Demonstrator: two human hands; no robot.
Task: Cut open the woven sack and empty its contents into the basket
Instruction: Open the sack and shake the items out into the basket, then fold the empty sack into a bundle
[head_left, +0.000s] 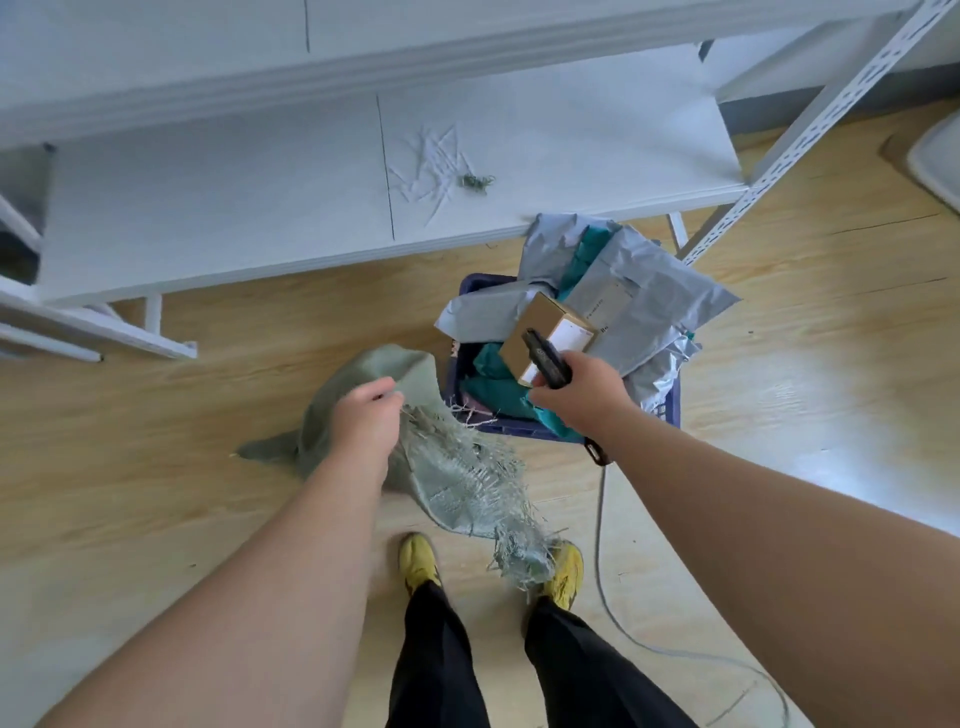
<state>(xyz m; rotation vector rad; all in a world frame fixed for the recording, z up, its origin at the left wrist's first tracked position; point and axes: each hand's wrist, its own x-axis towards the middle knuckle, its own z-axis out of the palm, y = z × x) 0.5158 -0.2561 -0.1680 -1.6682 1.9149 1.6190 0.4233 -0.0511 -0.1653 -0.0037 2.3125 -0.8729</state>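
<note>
**Sack looks empty, basket is piled high**

The left hand (366, 423) is in the middle of the frame. Its fingers are curled round the frayed top of the woven sack (441, 462) and pinch it. The sack hangs limp and flat from that hand, with its loose threads trailing down near the yellow shoes (418, 558). It is held up by the cut end, most likely so anything left inside can slide out. It looks empty now.

The right hand (576, 395) is just right of the middle. Its fingers are wrapped round a black cutter (545, 356), which points up and away from the body. That keeps the tool clear of the sack and the other hand.

The blue basket (519, 427) sits on the wood floor (156, 415), right beside the sack. It is heaped with grey mail bags (649, 296), green bags and a brown box (550, 332). The pile rises over the rim, so the tipping seems done.

A white shelf (260, 208) fills the top of the frame, with cut threads (431, 166) lying on it.
</note>
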